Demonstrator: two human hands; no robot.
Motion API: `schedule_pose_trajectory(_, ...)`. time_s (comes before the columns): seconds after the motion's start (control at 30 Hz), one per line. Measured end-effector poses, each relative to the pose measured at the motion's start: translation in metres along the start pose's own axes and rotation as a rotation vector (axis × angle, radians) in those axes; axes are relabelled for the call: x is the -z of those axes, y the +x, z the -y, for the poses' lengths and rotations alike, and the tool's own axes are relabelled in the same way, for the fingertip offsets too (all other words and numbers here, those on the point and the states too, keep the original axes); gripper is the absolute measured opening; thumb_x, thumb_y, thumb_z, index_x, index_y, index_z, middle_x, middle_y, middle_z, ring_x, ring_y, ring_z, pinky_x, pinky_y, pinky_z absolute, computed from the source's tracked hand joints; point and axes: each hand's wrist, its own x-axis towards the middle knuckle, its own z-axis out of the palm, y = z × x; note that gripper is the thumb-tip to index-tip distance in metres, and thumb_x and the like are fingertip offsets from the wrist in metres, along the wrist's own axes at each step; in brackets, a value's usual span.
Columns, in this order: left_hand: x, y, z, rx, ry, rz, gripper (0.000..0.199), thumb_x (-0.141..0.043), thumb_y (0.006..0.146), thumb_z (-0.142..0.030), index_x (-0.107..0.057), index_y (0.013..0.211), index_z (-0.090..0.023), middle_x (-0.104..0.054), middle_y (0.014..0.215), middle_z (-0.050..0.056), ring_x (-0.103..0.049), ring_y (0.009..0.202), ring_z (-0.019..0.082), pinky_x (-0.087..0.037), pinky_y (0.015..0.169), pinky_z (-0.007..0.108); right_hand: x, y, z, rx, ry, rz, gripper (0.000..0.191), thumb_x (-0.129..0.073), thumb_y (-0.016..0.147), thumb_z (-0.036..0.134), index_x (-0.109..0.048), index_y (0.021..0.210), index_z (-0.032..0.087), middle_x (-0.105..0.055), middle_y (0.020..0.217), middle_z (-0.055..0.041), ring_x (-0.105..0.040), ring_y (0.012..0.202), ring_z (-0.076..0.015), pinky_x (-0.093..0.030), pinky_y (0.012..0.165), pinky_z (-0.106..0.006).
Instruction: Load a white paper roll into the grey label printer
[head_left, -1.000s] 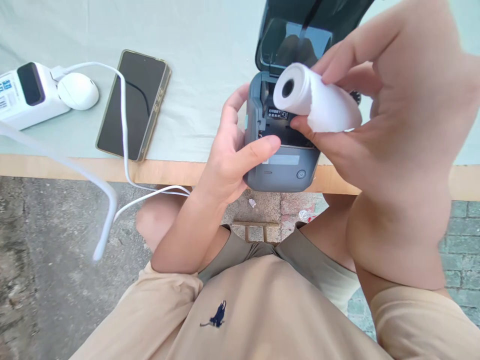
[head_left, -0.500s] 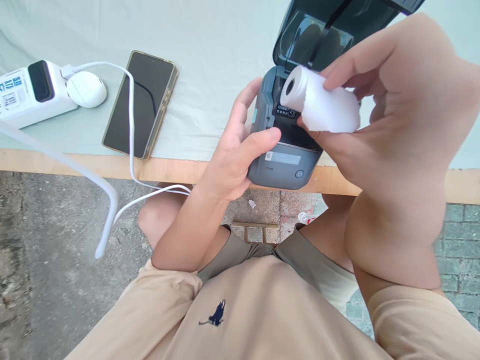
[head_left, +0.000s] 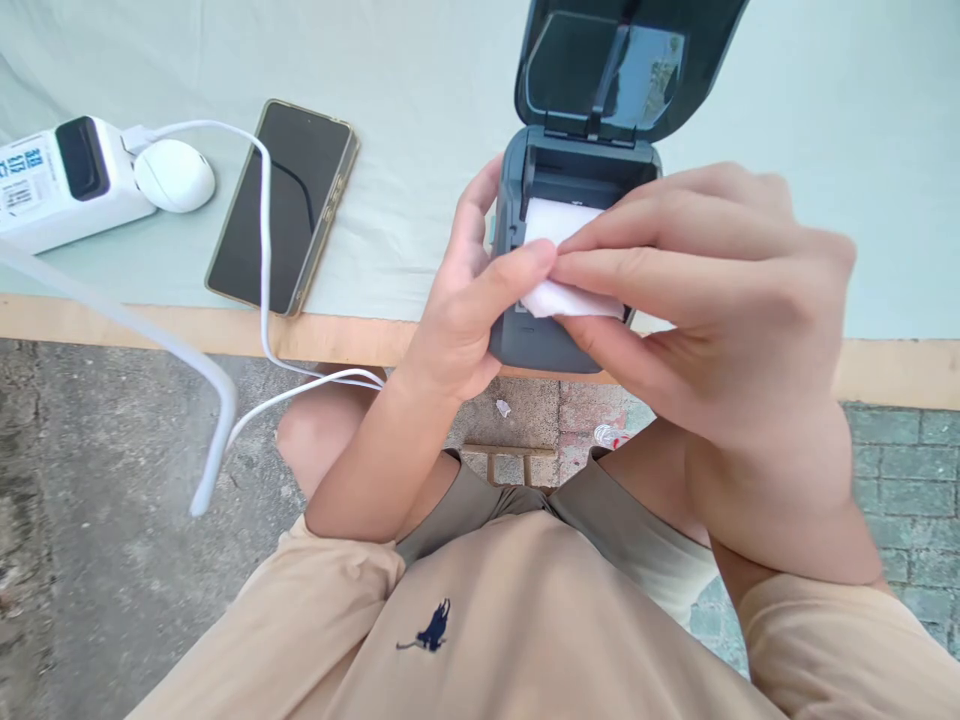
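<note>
A small dark grey label printer [head_left: 517, 340] sits at the table's front edge with its hinged lid [head_left: 637, 70] raised. My left hand [head_left: 469, 300] is wrapped round the printer's left side, its thumb lying over the front rim beside the paper. Inside the printer's bay lies a white paper roll [head_left: 559, 220], its loose end hanging over the front. The fingertips of my right hand [head_left: 720, 290] are closed on this paper, thumb below and fingers above. That hand hides the right part of the roll and the printer's power button.
A phone [head_left: 281, 210] lies on the pale cloth to the left. Farther left is a white power strip [head_left: 37, 190] with a round white plug [head_left: 174, 176]. White cable [head_left: 265, 240] crosses the phone and droops over the wooden table edge [head_left: 360, 345].
My right hand has brought the paper roll down and left into the printer's bay. The printer has turned slightly, so its lid stands more upright in view. The left hand keeps its hold.
</note>
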Motion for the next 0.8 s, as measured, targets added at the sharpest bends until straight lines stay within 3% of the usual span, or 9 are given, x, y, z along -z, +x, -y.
schedule_pose_trajectory(0.07,0.004,0.000,0.001,-0.022,0.015,0.031,0.056,-0.063,0.077,-0.028,-0.037,0.126,-0.029,-0.060,0.120,0.004,-0.055,0.116,0.029,-0.052,0.094,0.040,0.003,0.000,0.002,0.005,0.039,0.036,0.010,-0.061,0.076,0.032,-0.061,0.086,0.028,-0.065,0.094,0.0060,-0.061,0.094,-0.0169,-0.049,0.080,-0.037)
schedule_pose_trajectory(0.23,0.001,-0.003,0.000,-0.011,0.049,-0.033,0.057,-0.064,0.075,-0.021,-0.038,0.124,-0.030,-0.059,0.116,0.000,-0.054,0.120,0.027,-0.055,0.088,0.037,0.012,0.002,-0.007,-0.082,-0.002,-0.081,0.018,-0.060,0.077,0.033,-0.059,0.093,0.023,-0.062,0.098,0.0000,-0.058,0.093,-0.0154,-0.047,0.087,-0.038)
schedule_pose_trajectory(0.33,-0.002,-0.004,-0.001,-0.015,0.061,-0.050,0.059,-0.066,0.071,-0.020,-0.038,0.122,-0.029,-0.058,0.116,0.000,-0.054,0.122,0.027,-0.056,0.084,0.033,0.016,0.002,-0.009,-0.139,-0.065,0.038,0.036,-0.061,0.076,0.040,-0.055,0.106,0.022,-0.056,0.108,-0.0049,-0.052,0.105,-0.0191,-0.047,0.086,-0.041)
schedule_pose_trajectory(0.43,-0.003,-0.004,-0.003,-0.006,0.063,-0.055,0.057,-0.067,0.071,-0.024,-0.040,0.121,-0.029,-0.060,0.115,0.001,-0.053,0.123,0.026,-0.054,0.090,0.032,0.017,0.002,-0.005,-0.133,0.009,0.100,0.038,-0.061,0.076,0.040,-0.052,0.109,0.025,-0.053,0.108,-0.0056,-0.050,0.107,-0.0177,-0.049,0.080,-0.035)
schedule_pose_trajectory(0.5,-0.002,-0.004,-0.003,0.005,0.077,-0.067,0.059,-0.069,0.069,-0.027,-0.041,0.120,-0.029,-0.060,0.115,0.002,-0.054,0.122,0.026,-0.053,0.091,0.032,0.016,0.003,-0.004,-0.173,0.079,-0.045,0.038,-0.061,0.075,0.041,-0.052,0.108,0.025,-0.051,0.112,-0.0049,-0.047,0.113,-0.0173,-0.049,0.085,-0.034)
schedule_pose_trajectory(0.6,-0.001,-0.004,-0.003,0.023,0.107,-0.044,0.065,-0.072,0.065,-0.029,-0.042,0.122,-0.029,-0.060,0.114,0.003,-0.057,0.116,0.028,-0.054,0.085,0.032,0.011,0.003,-0.013,-0.318,0.184,-0.269,0.044,-0.059,0.076,0.038,-0.048,0.118,0.031,-0.044,0.129,0.0038,-0.040,0.129,-0.0173,-0.042,0.099,-0.034)
schedule_pose_trajectory(0.7,0.000,-0.004,-0.002,0.029,0.136,-0.002,0.074,-0.072,0.065,-0.029,-0.036,0.129,-0.028,-0.062,0.106,0.003,-0.062,0.105,0.026,-0.054,0.081,0.031,0.005,0.003,-0.031,-0.219,0.201,-0.253,0.049,-0.054,0.081,0.028,-0.041,0.126,0.043,-0.043,0.133,0.0092,-0.045,0.127,-0.0155,-0.039,0.101,-0.035)
schedule_pose_trajectory(0.8,0.001,-0.006,-0.002,0.053,0.157,0.032,0.086,-0.073,0.064,-0.025,-0.027,0.137,-0.028,-0.063,0.096,0.003,-0.065,0.096,0.024,-0.054,0.078,0.031,0.004,0.003,-0.040,-0.135,0.206,-0.323,0.039,-0.049,0.083,0.029,-0.047,0.120,0.040,-0.053,0.116,0.0095,-0.055,0.110,-0.0124,-0.043,0.092,-0.033)
